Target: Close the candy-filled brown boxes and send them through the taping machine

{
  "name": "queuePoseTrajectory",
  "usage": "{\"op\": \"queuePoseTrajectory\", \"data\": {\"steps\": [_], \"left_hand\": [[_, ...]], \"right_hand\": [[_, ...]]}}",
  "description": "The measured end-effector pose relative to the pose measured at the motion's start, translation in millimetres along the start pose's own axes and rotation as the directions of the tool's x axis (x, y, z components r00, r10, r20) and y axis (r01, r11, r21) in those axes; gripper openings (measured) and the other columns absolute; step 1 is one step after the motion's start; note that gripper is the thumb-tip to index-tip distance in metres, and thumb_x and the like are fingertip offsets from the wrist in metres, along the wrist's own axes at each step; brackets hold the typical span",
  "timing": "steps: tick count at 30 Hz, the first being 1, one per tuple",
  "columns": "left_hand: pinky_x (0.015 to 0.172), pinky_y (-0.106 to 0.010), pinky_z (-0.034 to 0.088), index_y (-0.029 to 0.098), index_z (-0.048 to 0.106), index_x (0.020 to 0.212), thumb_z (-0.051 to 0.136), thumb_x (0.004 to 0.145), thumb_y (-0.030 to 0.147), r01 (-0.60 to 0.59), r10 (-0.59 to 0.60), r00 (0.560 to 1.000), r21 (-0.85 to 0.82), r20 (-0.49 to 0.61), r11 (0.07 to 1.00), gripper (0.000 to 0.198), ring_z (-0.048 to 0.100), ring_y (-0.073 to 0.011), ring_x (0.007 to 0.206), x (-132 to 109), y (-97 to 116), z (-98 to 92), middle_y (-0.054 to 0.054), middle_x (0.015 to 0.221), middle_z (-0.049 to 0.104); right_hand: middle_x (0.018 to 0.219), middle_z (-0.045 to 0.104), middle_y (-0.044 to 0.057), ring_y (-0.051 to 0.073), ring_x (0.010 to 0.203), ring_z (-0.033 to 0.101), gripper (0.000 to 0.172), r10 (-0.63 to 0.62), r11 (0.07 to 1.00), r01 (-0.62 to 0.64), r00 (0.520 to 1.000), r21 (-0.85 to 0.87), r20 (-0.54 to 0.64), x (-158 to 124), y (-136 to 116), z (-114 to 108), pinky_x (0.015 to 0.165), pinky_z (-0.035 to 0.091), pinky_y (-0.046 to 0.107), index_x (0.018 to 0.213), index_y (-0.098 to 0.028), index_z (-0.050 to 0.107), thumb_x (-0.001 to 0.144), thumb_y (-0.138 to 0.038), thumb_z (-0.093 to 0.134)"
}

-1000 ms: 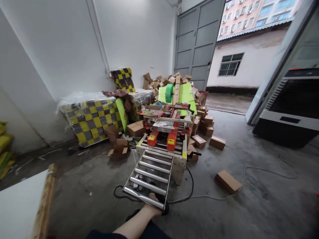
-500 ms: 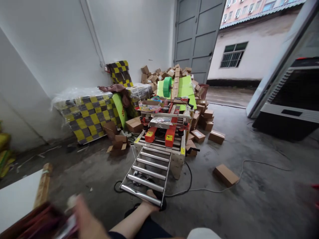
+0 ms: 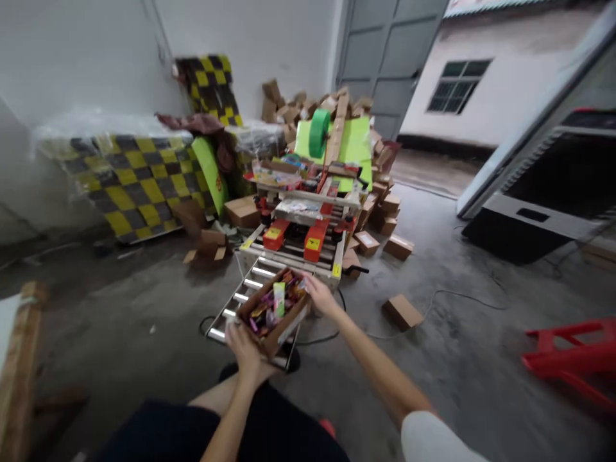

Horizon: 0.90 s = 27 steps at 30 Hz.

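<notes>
Closest to me, my left hand (image 3: 246, 346) grips the near corner of the open carton (image 3: 269, 327), thumb over the rim. My right hand (image 3: 320, 296) clasps its far right edge. The carton, full of bright packets (image 3: 274, 300), sits tilted over the near end of the roller track (image 3: 235, 300); I cannot tell whether its base touches the rollers. Its near edge overhangs the last roller, just above my knees.

On my left a wooden plank (image 3: 19, 366) stands close, with bare concrete between it and the track. On my right the floor is open out to a red stool (image 3: 572, 356). A small brown box (image 3: 402, 312) and a pale cable (image 3: 447, 294) lie in that stretch.

Beyond the track stands the sealing machine (image 3: 301, 237), its red guides leaving a narrow lane. Checkered stacks (image 3: 135, 186) crowd its left side. A heap of cartons (image 3: 332, 106) fills the back wall beside a grey door (image 3: 389, 45).
</notes>
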<state>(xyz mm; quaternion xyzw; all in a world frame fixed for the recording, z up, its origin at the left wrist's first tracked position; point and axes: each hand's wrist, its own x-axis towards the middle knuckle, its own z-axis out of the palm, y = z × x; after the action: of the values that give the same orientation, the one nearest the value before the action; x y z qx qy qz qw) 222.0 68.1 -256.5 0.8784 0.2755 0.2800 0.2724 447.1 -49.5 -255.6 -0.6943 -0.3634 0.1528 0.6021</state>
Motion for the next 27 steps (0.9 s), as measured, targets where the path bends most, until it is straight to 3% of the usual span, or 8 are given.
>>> {"op": "queuePoseTrajectory", "data": {"steps": [3,7,11,16,19,21,23,27], "left_hand": [[0.123,-0.061,0.016,0.014,0.008,0.159,0.025,0.102,0.049,0.014,0.012,0.976,0.117,-0.216,0.993,0.069,0.001,-0.0352,0.156,3.0,3.2,-10.2,-0.022,0.167,0.001],[0.122,-0.064,0.01,0.01,0.03,0.154,0.048,0.095,0.054,-0.202,0.182,0.979,0.283,0.095,0.938,0.076,0.002,-0.0386,0.155,26.7,10.6,-17.5,-0.026,0.165,0.014],[0.125,-0.053,0.017,0.01,0.04,0.149,0.049,0.095,0.048,-0.34,0.253,0.913,0.256,0.32,0.905,0.066,0.018,-0.0329,0.154,41.5,16.4,-4.7,-0.021,0.163,0.027],[0.126,-0.046,0.019,0.009,0.023,0.157,0.032,0.1,0.037,-0.273,0.233,0.891,0.048,0.389,0.961,0.064,0.028,-0.0258,0.151,44.3,14.3,-3.1,-0.016,0.163,0.03],[0.126,-0.044,0.021,0.007,0.017,0.159,0.036,0.098,0.042,-0.2,0.211,0.884,-0.071,0.418,0.977,0.073,0.024,-0.0264,0.153,46.2,9.9,-11.5,-0.016,0.165,0.023],[0.126,-0.046,0.021,0.006,0.013,0.159,0.051,0.09,0.051,-0.18,0.198,0.863,-0.083,0.464,0.98,0.09,0.021,-0.031,0.154,48.4,9.5,-15.9,-0.018,0.166,0.017],[0.126,-0.049,0.019,0.005,0.011,0.159,0.066,0.079,0.058,-0.156,0.158,0.843,-0.047,0.515,0.987,0.111,0.017,-0.0368,0.154,50.5,11.8,-18.7,-0.021,0.166,0.013],[0.125,-0.052,0.019,0.008,0.013,0.16,0.078,0.064,0.063,-0.116,0.1,0.797,-0.012,0.595,0.993,0.128,0.014,-0.0418,0.153,52.4,16.4,-20.9,-0.021,0.166,0.012]], "right_hand": [[0.148,0.053,0.01,0.024,0.14,0.048,0.059,-0.07,0.975,0.082,0.995,-0.204,0.066,3.9,1.4,-10.3,0.121,0.034,0.042,0.141,-0.018,0.057,0.098,-0.054,0.042],[0.146,0.055,0.008,0.023,0.137,0.051,0.054,-0.123,0.928,0.221,0.942,-0.301,0.311,13.7,-11.6,-16.8,0.116,0.04,0.038,0.14,-0.017,0.059,0.1,-0.05,0.045],[0.122,0.072,0.004,0.023,0.114,0.068,0.047,-0.053,0.929,0.231,0.855,-0.287,0.516,26.3,-29.9,-20.9,0.102,0.049,0.034,0.118,-0.021,0.073,0.092,-0.058,0.06],[0.108,0.076,0.003,0.016,0.092,0.072,0.039,0.15,0.897,0.244,0.617,-0.369,0.772,55.5,-50.2,-23.5,0.082,0.05,0.022,0.108,-0.02,0.078,0.086,-0.052,0.069],[0.079,0.076,-0.001,0.01,0.066,0.065,0.028,0.197,0.855,0.321,0.526,-0.408,0.827,74.0,-62.8,-17.7,0.066,0.043,0.018,0.095,-0.019,0.081,0.082,-0.042,0.074],[0.065,0.072,-0.003,0.008,0.054,0.057,0.024,0.262,0.791,0.369,0.515,-0.487,0.816,80.7,-69.9,-11.2,0.06,0.039,0.019,0.094,-0.018,0.081,0.081,-0.037,0.075],[0.064,0.071,-0.003,0.008,0.055,0.056,0.026,0.293,0.702,0.416,0.571,-0.578,0.767,80.5,-74.1,-3.9,0.061,0.037,0.02,0.094,-0.017,0.081,0.078,-0.038,0.079],[0.088,0.076,0.004,0.019,0.081,0.067,0.045,0.246,0.569,0.501,0.652,-0.652,0.717,66.4,-70.8,14.9,0.069,0.042,0.022,0.098,-0.017,0.077,0.064,-0.044,0.089]]}}
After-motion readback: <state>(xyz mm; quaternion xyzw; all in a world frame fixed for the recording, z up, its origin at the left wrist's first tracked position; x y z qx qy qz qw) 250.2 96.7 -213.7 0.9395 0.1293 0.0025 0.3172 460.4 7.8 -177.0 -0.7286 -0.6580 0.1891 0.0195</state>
